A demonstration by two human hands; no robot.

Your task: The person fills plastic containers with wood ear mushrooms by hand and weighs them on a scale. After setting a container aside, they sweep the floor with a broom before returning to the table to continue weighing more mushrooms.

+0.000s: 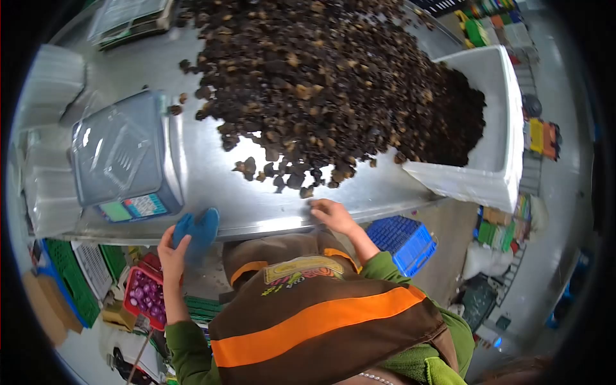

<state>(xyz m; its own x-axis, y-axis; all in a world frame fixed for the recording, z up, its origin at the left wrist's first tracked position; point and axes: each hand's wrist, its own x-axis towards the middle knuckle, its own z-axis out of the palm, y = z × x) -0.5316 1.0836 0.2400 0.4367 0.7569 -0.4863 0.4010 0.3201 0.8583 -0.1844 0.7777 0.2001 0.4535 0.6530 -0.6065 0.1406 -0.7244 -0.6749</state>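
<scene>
Steel table [212,192] bears a white box [494,167] holding dark mushrooms [321,83].

We have a single view, from a camera worn on the head. It faces forward and steeply down over the person's chest, close above the steel surface [212,167]. The fisheye lens curves the edges and takes in the floor [564,192] alongside.
</scene>
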